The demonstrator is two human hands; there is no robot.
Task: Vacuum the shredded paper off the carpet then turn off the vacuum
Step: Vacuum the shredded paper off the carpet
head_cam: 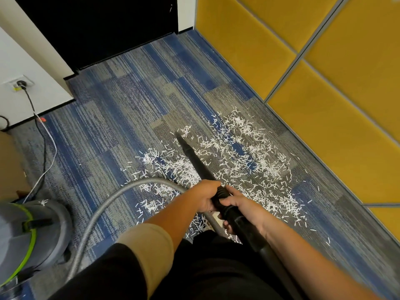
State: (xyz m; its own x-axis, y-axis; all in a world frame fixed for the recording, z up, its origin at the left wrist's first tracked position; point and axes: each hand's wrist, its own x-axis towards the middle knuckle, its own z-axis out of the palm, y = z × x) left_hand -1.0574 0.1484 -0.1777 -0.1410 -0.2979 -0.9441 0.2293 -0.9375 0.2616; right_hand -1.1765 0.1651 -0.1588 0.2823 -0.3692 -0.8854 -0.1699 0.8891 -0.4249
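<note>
Both hands on the black wand [194, 158]. My left hand [205, 195] is wrapped round the ribbed collar, fingers curled over the top. My right hand [240, 204] grasps the wand just behind it, thumb across the collar, fingers curled underneath.

The wand slants away from me. Its tip lies at the far left fringe of the shredded paper [249, 152]; it looks to be touching the carpet [121, 100], but the tip is blurred.

The paper is scattered thickly over the carpet's right side, from near my legs out past the tip, and thins toward the edge along the yellow wall panels [324, 61].

The grey hose [104, 204] arcs from under my left hand toward the vacuum canister [26, 232] at the carpet's near left. A black cord [44, 148] runs to a wall socket [20, 84].
</note>
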